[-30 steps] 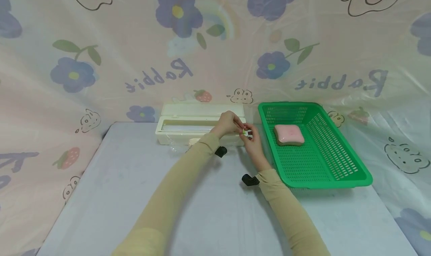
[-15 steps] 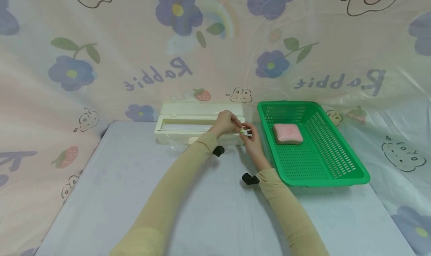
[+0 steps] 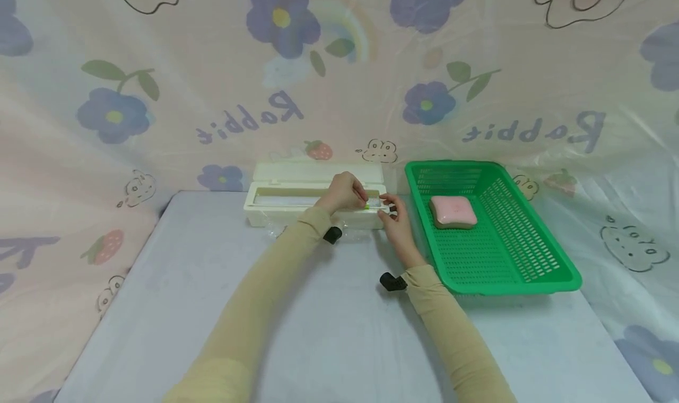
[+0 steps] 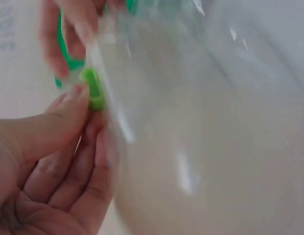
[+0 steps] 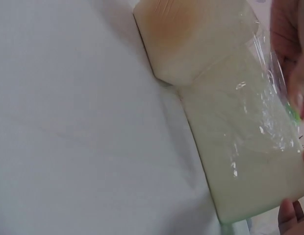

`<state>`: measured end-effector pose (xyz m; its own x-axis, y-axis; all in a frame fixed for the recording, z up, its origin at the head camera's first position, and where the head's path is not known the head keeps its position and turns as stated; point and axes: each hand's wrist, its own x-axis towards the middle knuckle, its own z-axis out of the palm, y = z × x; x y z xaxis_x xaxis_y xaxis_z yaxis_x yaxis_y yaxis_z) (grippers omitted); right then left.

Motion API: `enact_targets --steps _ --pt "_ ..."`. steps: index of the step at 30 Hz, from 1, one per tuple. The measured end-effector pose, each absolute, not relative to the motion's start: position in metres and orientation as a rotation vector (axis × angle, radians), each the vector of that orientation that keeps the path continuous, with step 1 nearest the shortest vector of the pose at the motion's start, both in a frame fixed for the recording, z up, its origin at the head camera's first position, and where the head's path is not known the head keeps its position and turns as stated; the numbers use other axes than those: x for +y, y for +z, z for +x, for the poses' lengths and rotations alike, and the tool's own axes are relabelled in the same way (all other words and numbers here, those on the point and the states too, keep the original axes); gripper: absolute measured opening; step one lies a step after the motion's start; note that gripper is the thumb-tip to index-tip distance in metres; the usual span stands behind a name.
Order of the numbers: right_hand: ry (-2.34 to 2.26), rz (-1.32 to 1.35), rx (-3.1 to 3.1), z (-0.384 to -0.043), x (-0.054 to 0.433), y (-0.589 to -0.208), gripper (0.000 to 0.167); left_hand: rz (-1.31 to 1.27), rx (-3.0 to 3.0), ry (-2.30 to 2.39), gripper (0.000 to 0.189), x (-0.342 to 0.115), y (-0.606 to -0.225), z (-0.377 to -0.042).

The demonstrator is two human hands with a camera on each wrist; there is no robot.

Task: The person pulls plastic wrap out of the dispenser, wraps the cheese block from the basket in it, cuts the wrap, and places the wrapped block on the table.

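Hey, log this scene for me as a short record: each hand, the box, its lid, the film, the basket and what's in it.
left hand: pinching green slider
right hand: at box's right end; exact grip unclear
box: cream, long, on table
lid: open, behind box
film: clear, hanging over box front
basket: green, right of box
basket contents: one sponge, pink on top, tan below
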<state>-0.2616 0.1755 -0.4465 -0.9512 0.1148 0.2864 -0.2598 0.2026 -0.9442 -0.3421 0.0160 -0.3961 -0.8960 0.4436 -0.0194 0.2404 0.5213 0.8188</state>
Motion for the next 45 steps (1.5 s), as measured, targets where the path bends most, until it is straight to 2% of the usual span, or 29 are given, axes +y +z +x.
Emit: enact_targets --steps 8,13,26,30,35,45 --pt "1.809 0.079 -2.19 -0.263 0.182 -0.445 0.035 0.483 2.535 1.306 0.015 -0.051 -0.391 -0.345" --pt "1.795 0.104 -2.181 -0.262 0.179 -0.447 0.034 0.478 2.537 1.276 0.014 -0.077 -0.394 -0.344" --pt "1.817 0.132 -2.172 -0.264 0.174 -0.45 0.034 0.534 2.615 1.2 0.014 -0.091 -0.394 -0.341" --pt "1.842 0.129 -2.148 -0.274 0.178 -0.462 0.033 0.557 2.625 1.185 0.014 -0.099 -0.394 -0.342" --pt "1.829 0.08 -2.156 -0.285 0.181 -0.476 0.033 0.503 2.661 1.171 0.012 -0.127 -0.392 -0.34" --pt "1.807 0.064 -2.159 -0.284 0.18 -0.478 0.033 0.506 2.682 1.137 0.015 -0.171 -0.394 -0.34"
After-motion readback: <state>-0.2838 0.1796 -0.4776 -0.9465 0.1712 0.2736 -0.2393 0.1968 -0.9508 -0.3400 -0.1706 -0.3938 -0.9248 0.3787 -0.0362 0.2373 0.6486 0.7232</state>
